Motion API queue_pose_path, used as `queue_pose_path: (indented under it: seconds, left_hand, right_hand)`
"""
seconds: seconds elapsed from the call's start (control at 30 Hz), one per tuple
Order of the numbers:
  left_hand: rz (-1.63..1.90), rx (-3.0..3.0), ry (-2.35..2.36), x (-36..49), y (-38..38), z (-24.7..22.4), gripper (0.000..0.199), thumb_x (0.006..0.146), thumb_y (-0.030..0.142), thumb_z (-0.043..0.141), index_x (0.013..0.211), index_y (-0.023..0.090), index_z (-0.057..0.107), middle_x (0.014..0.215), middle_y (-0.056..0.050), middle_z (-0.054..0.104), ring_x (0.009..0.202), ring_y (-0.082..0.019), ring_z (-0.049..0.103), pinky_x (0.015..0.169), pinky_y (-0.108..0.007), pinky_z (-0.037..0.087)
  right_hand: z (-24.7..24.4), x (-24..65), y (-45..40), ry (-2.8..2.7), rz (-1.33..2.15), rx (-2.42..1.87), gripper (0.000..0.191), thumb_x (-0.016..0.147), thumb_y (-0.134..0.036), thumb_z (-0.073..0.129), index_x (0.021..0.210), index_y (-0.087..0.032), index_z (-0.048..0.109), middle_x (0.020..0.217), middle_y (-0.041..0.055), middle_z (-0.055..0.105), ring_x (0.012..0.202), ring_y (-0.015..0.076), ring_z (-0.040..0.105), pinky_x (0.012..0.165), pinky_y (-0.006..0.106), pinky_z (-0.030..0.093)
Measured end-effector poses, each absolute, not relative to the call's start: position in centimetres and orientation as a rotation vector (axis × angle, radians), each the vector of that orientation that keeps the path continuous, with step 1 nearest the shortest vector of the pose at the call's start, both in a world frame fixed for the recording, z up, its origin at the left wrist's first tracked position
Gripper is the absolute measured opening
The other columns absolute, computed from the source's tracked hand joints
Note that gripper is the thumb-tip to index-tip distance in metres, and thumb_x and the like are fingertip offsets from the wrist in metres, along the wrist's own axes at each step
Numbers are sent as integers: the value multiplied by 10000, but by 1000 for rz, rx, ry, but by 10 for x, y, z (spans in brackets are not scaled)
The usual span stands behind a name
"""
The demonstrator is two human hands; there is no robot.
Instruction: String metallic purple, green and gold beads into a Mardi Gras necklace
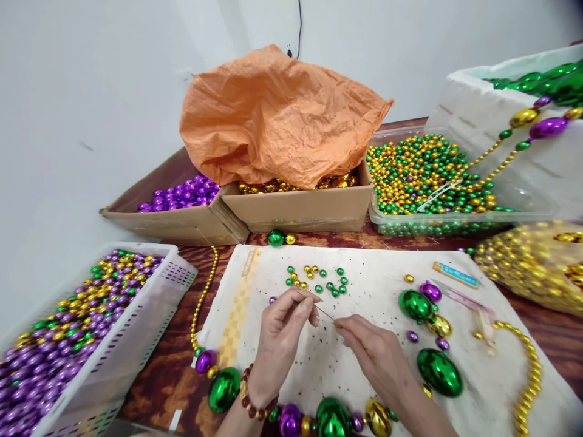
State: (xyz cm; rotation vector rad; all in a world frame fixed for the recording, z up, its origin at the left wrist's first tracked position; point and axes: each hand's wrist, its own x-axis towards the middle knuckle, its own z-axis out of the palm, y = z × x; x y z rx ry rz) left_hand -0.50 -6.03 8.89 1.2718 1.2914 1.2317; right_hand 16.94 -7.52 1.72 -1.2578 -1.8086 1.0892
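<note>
Two bare hands meet over a white cloth (364, 364) on a wooden table (159, 388). The left hand (285, 340) and right hand (373, 355) pinch a thin needle (325, 313) between them. Below their wrists lies a beaded strand (333, 417); small green beads (335, 292) sit just beyond.

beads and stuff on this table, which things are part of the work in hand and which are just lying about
Seemingly in use:
thin wire, between left hand and right hand
small loose beads
strung beads
white cloth underneath

Probably just lying about:
blue packet
orange sheet
paper scrap
</note>
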Motion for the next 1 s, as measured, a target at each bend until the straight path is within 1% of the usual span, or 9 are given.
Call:
queue_pose_path:
  seconds: [0.1,0.23,0.3,0.4,0.5,0.63,0.87,0.93,1.0]
  left_hand:
    - [1159,1306,1275,-17,-49,80,205,904,317,544,876,183,697,674,-37,615,646,-161,560,683,-298,435]
    - [1254,1337,1521,-59,9,55,284,900,406,506,993,185,659,910,-84,658,794,-197,616,705,-310,477]
    - [1295,1373,1740,-84,47,40,289,862,408,548,1034,190,627,1005,-89,636,853,-210,611,756,-341,478]
    - [1306,1446,1842,-109,93,21,343,741,316,688,1044,176,608,1056,-99,601,1024,-251,552,931,-409,409]
    - [1261,1525,1868,-114,112,7,426,661,251,748,1053,167,606,1066,-112,595,1097,-284,514,1001,-455,343]
    - [1248,1565,1861,-108,114,-6,430,714,264,706,1118,178,584,1142,-125,574,1176,-299,476,1053,-470,286]
    - [1342,1435,1728,-109,109,-1,435,690,314,738,1092,195,621,1175,-103,558,1202,-280,452,1089,-430,279]
    - [1372,1344,1662,-107,100,9,443,702,359,729,1101,203,617,1189,-98,561,1187,-273,473,1052,-428,338]
    - [1383,1260,1584,-100,84,20,434,772,436,651,1142,218,590,1197,-93,571,1108,-255,544,948,-421,443]
  right_hand:
    - [12,167,-74,-1797,1160,-1287,324,988,-337,343,902,-226,634,798,28,665,676,162,635,638,250,516]
    - [7,171,-76,-1692,1305,-1277,346,983,-376,369,790,-203,598,699,11,626,588,144,599,589,244,471]
    - [6,173,-79,-1611,1367,-1251,319,975,-395,397,868,-199,625,710,15,639,572,142,599,576,244,465]
    - [10,177,-82,-1482,1390,-1237,286,963,-407,436,1059,-201,608,746,21,663,554,138,600,573,246,468]
    - [16,180,-86,-1416,1387,-1218,276,958,-415,446,1032,-207,613,743,19,669,537,131,591,580,245,472]
    - [21,182,-89,-1424,1383,-1183,290,973,-399,414,1025,-215,630,741,19,670,557,134,603,624,247,493]
    - [11,180,-97,-1515,1267,-1186,274,965,-362,443,1034,-222,668,750,27,650,640,151,624,622,238,496]
    - [12,178,-99,-1466,1265,-1173,275,962,-362,453,1079,-231,664,763,23,660,633,148,627,615,233,500]
    - [15,175,-99,-1420,1284,-1178,264,954,-367,472,1080,-232,661,744,14,666,620,143,632,597,221,496]
